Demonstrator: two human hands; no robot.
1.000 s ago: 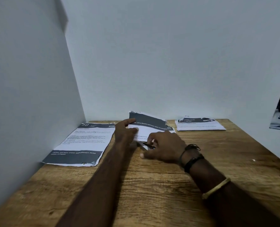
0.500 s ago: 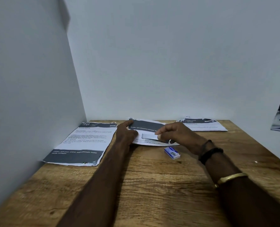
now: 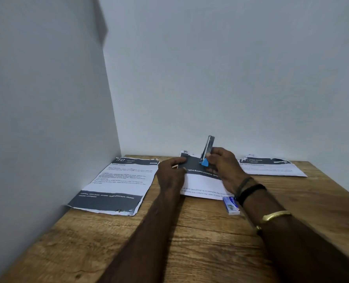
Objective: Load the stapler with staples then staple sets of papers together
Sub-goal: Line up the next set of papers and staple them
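Head view, single frame.

- Wooden table (image 3: 200,246) set in a corner between two pale walls (image 3: 210,68).
- Middle papers (image 3: 203,185) lay flat at 12 o'clock on the table, dark header band towards the far wall, print upside down to the camera.
- Left hand (image 3: 170,171) at the 9 o'clock edge of the middle papers: thumb laid on the dark band, fingers curled at the edge, gripping the sheets.
- Right hand (image 3: 224,167) clamped round the stapler (image 3: 209,146), holding it over the header band. Stapler near upright, top leaning slightly towards 1 o'clock, blue end lowest, metal body rising above the fingers. Whether the blue end touched the paper: cannot tell.
- The two hands were apart, with the dark band between them.
- Staple box (image 3: 231,205), small, white and blue, on the wood at 5 o'clock from the middle papers, just beside their near edge and against the right wrist.
- Black wristbands (image 3: 249,190) and gold bangle (image 3: 276,215) on the right forearm.
- Left sheet (image 3: 118,180) at 10 o'clock, near edge torn.
- Right stack (image 3: 271,168) at 2 o'clock
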